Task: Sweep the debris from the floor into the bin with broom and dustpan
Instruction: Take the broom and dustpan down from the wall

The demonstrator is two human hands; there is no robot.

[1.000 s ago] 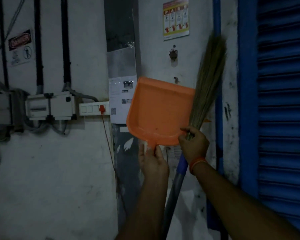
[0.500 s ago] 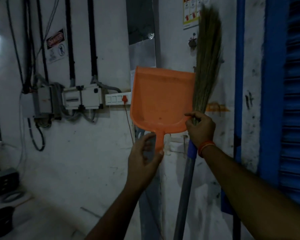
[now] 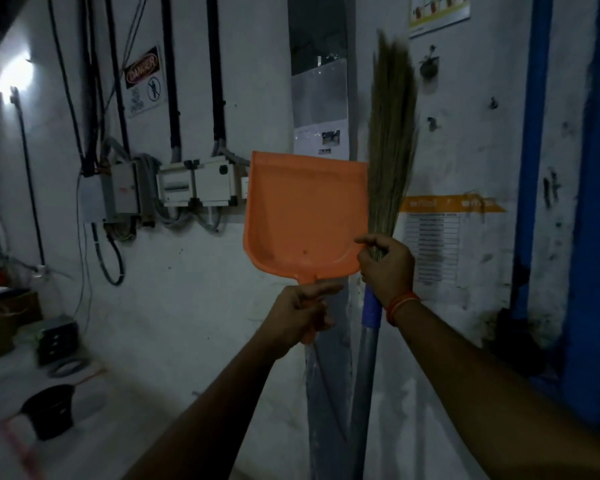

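- Head view: the left hand (image 3: 300, 315) grips the handle of the orange dustpan (image 3: 305, 216), held upright before the wall.
- The right hand (image 3: 387, 266) holds the broom (image 3: 392, 140) at the neck, bristles up.
- Advice: turn the bristles down before sweeping; no debris or bin shows here.

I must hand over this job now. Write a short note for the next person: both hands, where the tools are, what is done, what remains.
Left hand: grips the handle of the orange plastic dustpan, held upright, pan upward, in front of the white wall.
Right hand: grips the grass broom with the grey-blue handle where bristles meet handle; bristles point up.
Done: both tools are in hand.
Left: all sweeping; neither debris nor bin is in view.
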